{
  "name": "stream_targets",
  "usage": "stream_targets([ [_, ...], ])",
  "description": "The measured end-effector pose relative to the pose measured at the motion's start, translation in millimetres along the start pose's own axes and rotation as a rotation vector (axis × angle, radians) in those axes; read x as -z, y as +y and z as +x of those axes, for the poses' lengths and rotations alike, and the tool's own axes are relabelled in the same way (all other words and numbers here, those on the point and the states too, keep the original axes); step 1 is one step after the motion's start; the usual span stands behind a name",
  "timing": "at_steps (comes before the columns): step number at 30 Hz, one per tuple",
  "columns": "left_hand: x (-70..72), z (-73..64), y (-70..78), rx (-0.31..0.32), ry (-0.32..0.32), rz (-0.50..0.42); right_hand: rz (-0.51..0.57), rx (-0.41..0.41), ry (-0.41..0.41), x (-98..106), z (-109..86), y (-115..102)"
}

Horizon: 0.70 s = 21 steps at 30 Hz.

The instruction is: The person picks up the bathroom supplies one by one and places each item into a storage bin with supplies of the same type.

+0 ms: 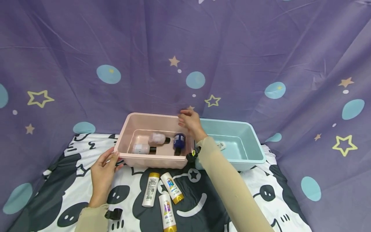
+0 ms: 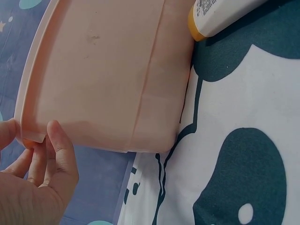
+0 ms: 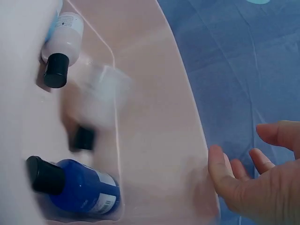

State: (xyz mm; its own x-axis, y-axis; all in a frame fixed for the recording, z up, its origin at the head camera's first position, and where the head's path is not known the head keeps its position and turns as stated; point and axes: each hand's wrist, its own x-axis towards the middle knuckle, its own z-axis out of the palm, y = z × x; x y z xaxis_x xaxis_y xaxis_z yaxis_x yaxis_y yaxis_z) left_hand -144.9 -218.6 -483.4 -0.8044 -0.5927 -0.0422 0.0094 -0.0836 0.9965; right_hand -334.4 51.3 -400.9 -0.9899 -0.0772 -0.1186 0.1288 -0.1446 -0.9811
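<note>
My left hand (image 1: 103,174) grips the front left corner of a pink plastic bin (image 1: 156,160), thumb and fingers around its rim. Over the bin's back right corner is my right hand (image 1: 191,123), its fingers loosely bent and holding nothing, one fingertip right at the rim in the right wrist view. Inside the bin lie a dark blue bottle (image 3: 84,187) with a black cap and two pale pink bottles with black caps. One pale bottle (image 3: 105,96) is blurred in the right wrist view; the other pale bottle (image 3: 64,40) shows sharply.
A light blue bin (image 1: 249,138) stands against the pink one on the right, a small white item (image 1: 221,146) inside. In front, on the black-and-white cloth (image 1: 130,180), lie a white tube (image 1: 150,190) and two more white bottles with gold caps. A purple curtain (image 1: 145,64) hangs behind.
</note>
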Motion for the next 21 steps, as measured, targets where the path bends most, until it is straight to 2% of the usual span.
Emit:
stream_targets([
  [9,-0.2,0.5,-2.9,-0.003,-0.011,-0.043,0.017,0.084,-0.022,17.7,-27.6,-18.1],
  [15,0.5,1.5,-2.9,-0.004,0.004,-0.015,-0.024,0.163,-0.049,38.2,-54.5,-25.7],
  [21,0.2,0.0,-0.1,-0.01,-0.009,0.003,-0.121,0.211,-0.046,60.8,-82.0,-28.4],
])
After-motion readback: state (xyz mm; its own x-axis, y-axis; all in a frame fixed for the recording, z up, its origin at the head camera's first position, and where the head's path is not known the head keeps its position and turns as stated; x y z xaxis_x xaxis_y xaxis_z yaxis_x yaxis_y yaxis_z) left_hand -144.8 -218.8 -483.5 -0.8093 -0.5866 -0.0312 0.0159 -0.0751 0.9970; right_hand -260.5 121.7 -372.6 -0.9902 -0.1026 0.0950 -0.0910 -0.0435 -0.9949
